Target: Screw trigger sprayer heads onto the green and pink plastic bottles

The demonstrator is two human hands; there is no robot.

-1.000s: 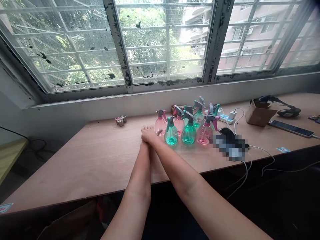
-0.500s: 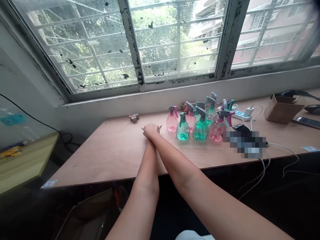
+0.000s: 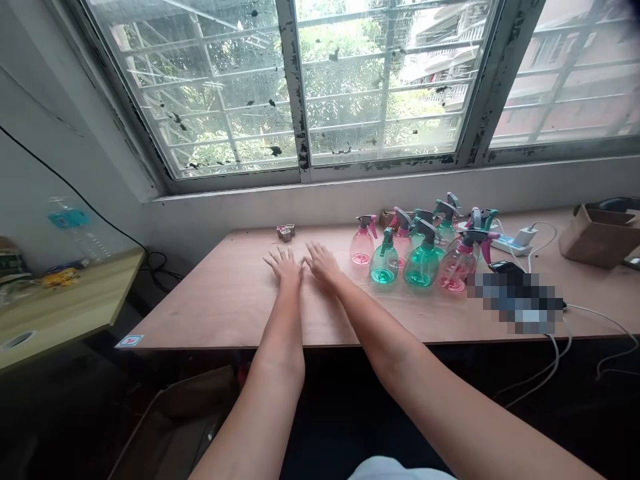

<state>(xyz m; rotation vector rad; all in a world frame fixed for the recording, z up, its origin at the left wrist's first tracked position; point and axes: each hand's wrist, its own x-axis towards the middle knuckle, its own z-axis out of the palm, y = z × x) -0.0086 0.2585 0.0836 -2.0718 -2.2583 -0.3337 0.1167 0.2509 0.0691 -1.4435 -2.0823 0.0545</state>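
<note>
My left hand (image 3: pixel 285 265) has its fingers spread over the wooden table (image 3: pixel 215 300) and holds nothing. Close beside it, my right hand (image 3: pixel 323 262) is stretched out with fingers apart, also holding nothing. Just beyond my left hand sit some small dark boxes (image 3: pixel 285 232). To the right of my right hand stands a group of spray bottles, the nearest being a pink one (image 3: pixel 361 248) and a green one (image 3: pixel 383 265). Another green spray bottle (image 3: pixel 421 263) and a pink spray bottle (image 3: pixel 456 267) stand at the front of the group, with several more behind.
A white power strip (image 3: pixel 513 245) with cables lies right of the bottles. Further right is an open cardboard box (image 3: pixel 597 237). A blurred-out patch (image 3: pixel 520 303) covers something near the front edge. Left, a yellowish table (image 3: pixel 100 300) bears a plastic bottle (image 3: pixel 83 230).
My hands were crossed, one over the other; now they are apart with fingers spread. The camera view has turned a little to the left.
</note>
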